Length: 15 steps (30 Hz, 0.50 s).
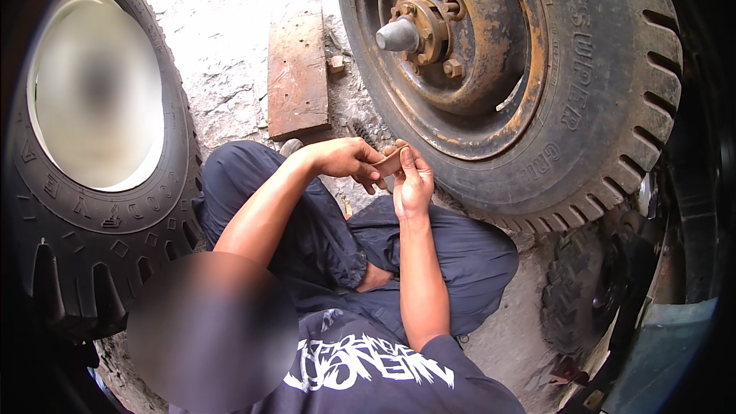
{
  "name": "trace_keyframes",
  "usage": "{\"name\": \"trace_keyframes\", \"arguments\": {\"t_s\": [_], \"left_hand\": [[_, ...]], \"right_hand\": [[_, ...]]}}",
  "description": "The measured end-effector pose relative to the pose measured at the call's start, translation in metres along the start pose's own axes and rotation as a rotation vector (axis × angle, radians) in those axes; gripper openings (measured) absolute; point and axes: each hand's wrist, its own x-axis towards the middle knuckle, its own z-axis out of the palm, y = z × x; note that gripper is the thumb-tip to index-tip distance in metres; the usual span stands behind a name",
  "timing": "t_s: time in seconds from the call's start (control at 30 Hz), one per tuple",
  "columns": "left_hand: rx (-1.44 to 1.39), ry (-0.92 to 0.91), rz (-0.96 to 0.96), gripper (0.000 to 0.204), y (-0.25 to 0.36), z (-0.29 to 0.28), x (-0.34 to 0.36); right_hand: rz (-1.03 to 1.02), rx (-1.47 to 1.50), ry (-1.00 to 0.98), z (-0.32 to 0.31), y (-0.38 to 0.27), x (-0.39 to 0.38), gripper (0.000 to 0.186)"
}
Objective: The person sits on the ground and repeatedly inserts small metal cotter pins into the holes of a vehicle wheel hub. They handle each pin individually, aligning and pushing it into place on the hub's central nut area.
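Observation:
Both hands meet above my crossed legs, just in front of a rusty wheel hub. A short brown curved strip, whose exact kind I cannot make out, spans the gap between them. My left hand comes in from the side with its fingers closed at one end of the strip. Upright, my right hand pinches the other end between thumb and fingers. The large wheel stands close beyond my right hand, its rim rusted, with bolts around a grey-tipped hub.
A wooden plank lies on the rough pale ground ahead. On the left stands another big tyre with a white rim. A small rusty nut-like piece sits by the plank. Dark knobbly tyre-like parts lie at the right.

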Motion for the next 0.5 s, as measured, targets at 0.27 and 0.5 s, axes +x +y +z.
{"name": "trace_keyframes", "arguments": {"t_s": [0.27,0.5], "left_hand": [[0.153,0.077,-0.039,0.026,0.010,0.003,0.002],[0.268,0.243,0.175,0.027,-0.006,-0.003,0.005]], "right_hand": [[0.082,0.013,0.048,-0.006,0.002,0.001,0.027],[-0.472,-0.702,0.134,0.023,-0.005,-0.014,0.030]]}}
